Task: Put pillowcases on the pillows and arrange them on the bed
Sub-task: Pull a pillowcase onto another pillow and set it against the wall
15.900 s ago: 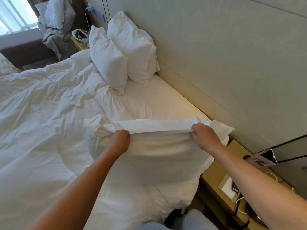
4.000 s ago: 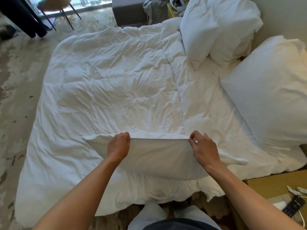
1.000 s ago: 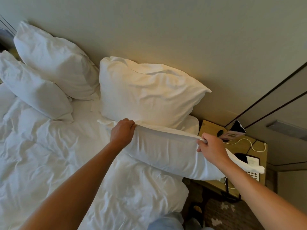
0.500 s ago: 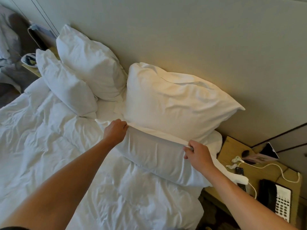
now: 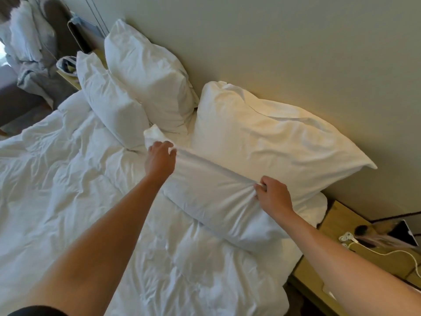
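A white cased pillow (image 5: 211,201) lies on the bed, leaning against a larger white pillow (image 5: 268,142) that stands at the wall. My left hand (image 5: 159,159) rests on its upper left corner, fingers loosened on the fabric. My right hand (image 5: 272,196) pinches the top edge of the same pillow, bunching the cloth. Two more white pillows stand further left, one in front (image 5: 109,101) and one behind (image 5: 148,74) against the wall. A crumpled white duvet (image 5: 68,190) covers the bed.
A wooden nightstand (image 5: 355,254) at the right carries a white cable, earphones and a dark tablet. A second nightstand (image 5: 68,76) with a bag sits beyond the far pillows. A chair piled with clothes (image 5: 29,53) stands at the upper left.
The pillow has been lowered onto the bed in front of the large pillow. My left hand has eased its grip at the corner; my right hand still pinches the top edge.
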The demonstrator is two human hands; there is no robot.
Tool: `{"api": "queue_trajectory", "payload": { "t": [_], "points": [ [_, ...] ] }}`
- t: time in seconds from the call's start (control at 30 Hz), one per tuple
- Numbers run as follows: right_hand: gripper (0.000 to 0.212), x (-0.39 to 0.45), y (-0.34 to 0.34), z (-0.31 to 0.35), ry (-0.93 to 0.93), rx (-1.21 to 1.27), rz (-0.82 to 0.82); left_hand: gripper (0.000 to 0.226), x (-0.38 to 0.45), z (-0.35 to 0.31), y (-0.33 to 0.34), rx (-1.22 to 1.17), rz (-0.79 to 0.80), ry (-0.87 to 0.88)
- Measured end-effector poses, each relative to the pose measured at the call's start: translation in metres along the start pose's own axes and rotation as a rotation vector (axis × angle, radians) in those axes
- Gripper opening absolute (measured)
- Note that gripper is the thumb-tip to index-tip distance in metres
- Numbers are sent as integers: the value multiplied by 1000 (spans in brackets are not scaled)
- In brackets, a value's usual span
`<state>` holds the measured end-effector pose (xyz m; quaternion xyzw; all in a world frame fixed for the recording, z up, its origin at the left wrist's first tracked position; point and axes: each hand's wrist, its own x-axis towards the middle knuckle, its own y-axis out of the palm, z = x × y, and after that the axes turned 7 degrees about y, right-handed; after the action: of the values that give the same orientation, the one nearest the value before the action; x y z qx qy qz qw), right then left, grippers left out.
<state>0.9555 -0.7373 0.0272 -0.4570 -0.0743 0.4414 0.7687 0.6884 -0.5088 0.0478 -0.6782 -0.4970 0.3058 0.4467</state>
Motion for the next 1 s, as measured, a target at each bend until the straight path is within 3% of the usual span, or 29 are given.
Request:
{"api": "queue_trajectory", "payload": {
  "t": [0.13, 0.2, 0.37, 0.43, 0.5, 0.57, 0.73, 0.9, 1.0],
  "points": [
    [21, 25, 5, 1, -88, -497, -225, 65, -60, 0, 59, -180, 183, -221],
    [22, 37, 14, 3, -139, -578, -245, 78, -93, -1, 88, -260, 297, -295],
    [82, 65, 52, 25, -126, -337, 170, 87, -132, -2, 132, -586, 404, -429],
    [97, 75, 70, 34, -68, -271, 297, 88, -133, -1, 137, -742, 376, -496],
    [102, 82, 89, 41, -93, -358, 311, 90, -136, 1, 140, -815, 353, -522],
    [94, 84, 110, 42, -161, -483, 285, 95, -142, 4, 145, -856, 345, -539],
    [28, 84, 148, 45, -339, -388, 383, 100, -166, 14, 153, -899, 326, -582],
    [25, 69, 148, 68, -340, -49, 530, 96, -177, 20, 147, -929, 218, -615],
    [29, 52, 142, 78, -397, 74, 594, 89, -178, 17, 137, -1045, 63, -623]
  ]
}}
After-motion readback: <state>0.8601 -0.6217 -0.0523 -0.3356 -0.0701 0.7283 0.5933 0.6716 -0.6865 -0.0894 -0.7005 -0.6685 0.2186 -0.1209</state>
